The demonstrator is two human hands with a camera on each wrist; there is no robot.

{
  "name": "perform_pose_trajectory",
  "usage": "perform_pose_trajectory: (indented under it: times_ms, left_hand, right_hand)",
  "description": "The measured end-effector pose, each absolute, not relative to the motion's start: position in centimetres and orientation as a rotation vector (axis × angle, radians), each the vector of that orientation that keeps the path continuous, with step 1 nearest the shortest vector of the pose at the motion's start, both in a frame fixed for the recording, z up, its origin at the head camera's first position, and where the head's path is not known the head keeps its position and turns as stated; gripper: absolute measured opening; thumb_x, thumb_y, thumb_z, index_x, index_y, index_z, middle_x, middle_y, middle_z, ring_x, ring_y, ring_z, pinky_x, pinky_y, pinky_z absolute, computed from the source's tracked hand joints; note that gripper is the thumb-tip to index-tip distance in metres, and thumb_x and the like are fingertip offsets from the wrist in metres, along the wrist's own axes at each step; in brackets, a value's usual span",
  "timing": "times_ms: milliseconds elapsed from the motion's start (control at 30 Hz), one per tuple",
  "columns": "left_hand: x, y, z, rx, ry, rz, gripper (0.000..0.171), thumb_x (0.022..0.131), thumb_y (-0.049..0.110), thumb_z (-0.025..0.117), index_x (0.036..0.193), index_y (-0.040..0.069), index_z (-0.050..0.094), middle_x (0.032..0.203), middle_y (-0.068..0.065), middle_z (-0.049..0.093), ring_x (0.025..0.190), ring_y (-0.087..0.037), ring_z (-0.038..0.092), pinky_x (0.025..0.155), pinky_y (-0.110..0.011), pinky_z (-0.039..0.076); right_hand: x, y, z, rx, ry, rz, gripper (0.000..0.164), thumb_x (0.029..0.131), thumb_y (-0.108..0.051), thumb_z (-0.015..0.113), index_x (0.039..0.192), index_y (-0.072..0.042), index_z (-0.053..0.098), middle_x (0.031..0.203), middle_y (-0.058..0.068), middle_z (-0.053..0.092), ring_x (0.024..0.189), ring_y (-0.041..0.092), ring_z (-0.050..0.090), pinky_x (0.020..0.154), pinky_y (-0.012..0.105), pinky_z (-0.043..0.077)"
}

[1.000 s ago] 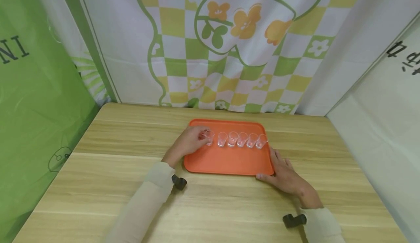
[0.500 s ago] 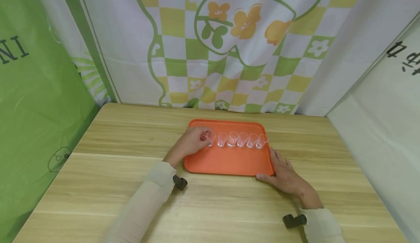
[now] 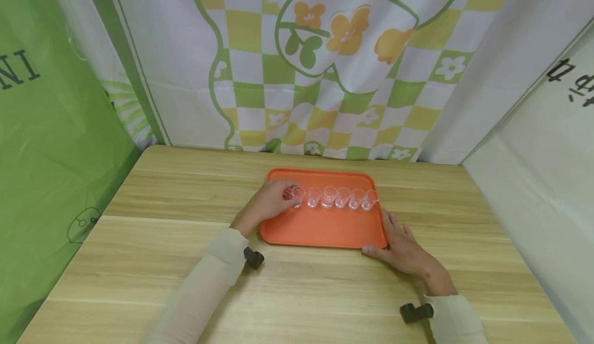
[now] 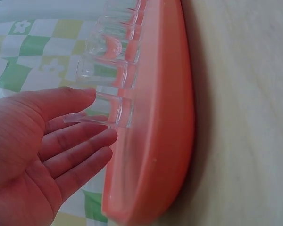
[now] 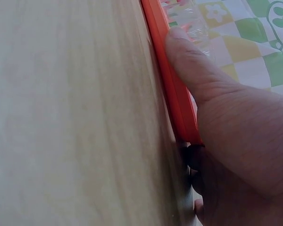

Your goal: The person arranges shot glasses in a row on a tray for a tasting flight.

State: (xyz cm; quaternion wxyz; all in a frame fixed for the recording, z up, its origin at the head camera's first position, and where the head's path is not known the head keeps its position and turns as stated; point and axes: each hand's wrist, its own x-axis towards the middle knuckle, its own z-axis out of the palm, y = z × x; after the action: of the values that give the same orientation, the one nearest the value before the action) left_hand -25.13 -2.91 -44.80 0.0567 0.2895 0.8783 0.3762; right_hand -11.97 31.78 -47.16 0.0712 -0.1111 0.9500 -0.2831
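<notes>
Several small clear shot glasses [image 3: 329,197] stand in a row across an orange tray [image 3: 325,230]. My left hand [image 3: 271,198] reaches over the tray's left side and pinches the leftmost shot glass [image 3: 298,195] between thumb and fingers. In the left wrist view this glass [image 4: 115,110] stands upright on the tray, with the lower fingers spread loosely beside it. At the tray's near right corner, my right hand [image 3: 408,248] rests with its fingers along the outer side. Its thumb [image 5: 191,56] lies against the rim in the right wrist view.
The tray sits toward the back of a wooden table [image 3: 320,292]. Behind the table hangs a checked, flowered curtain [image 3: 334,101]. A green sheet [image 3: 60,153] hangs on the left and a white one [image 3: 543,179] on the right.
My left hand has shifted the leftmost shot glass slightly right, nearer to the others in the row, and now stays still with it. The right hand and tray have not moved.
</notes>
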Motion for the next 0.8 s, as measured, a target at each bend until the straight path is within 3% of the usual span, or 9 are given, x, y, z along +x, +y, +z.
perform_pose_trajectory:
  times_ms: [300,467,667,800]
  left_hand:
    - [-25.1,-3.3,-44.6,0.849,2.687,1.069,0.051,0.091,0.023,0.081,0.136,0.007,0.063,0.115,-0.005,0.07,0.104,-0.019,0.065,0.09,-0.037,0.054]
    - [-25.0,-3.9,-44.1,0.839,2.713,1.019,0.057,0.094,0.033,0.078,0.141,0.007,0.06,0.128,-0.008,0.067,0.117,-0.025,0.062,0.097,-0.043,0.052]
    - [-24.3,-5.1,-43.7,0.882,2.768,0.922,0.069,0.096,0.046,0.072,0.151,0.011,0.051,0.15,-0.007,0.053,0.135,-0.029,0.051,0.107,-0.05,0.045]
    - [-24.1,-6.1,-43.5,0.992,2.738,0.919,0.077,0.096,0.049,0.072,0.157,0.012,0.042,0.158,-0.005,0.043,0.144,-0.027,0.04,0.114,-0.049,0.037]
  right_hand:
    - [-12.1,31.6,-47.0,-0.354,2.868,-0.843,0.113,0.094,-0.052,0.072,0.164,-0.004,-0.002,0.164,0.034,0.014,0.148,0.057,0.013,0.112,0.077,0.006]
    - [-12.4,31.6,-46.9,-0.362,2.861,-0.842,0.112,0.095,-0.051,0.072,0.164,-0.004,-0.003,0.164,0.033,0.013,0.148,0.056,0.013,0.112,0.076,0.006]
    - [-12.4,31.9,-46.3,-0.316,2.83,-0.855,0.11,0.097,-0.053,0.068,0.162,0.003,-0.002,0.165,0.033,0.011,0.148,0.055,0.015,0.114,0.073,0.011]
    - [-12.5,32.2,-45.8,-0.228,2.803,-0.923,0.108,0.1,-0.055,0.061,0.163,-0.003,-0.009,0.167,0.027,0.01,0.15,0.05,0.017,0.117,0.068,0.018]
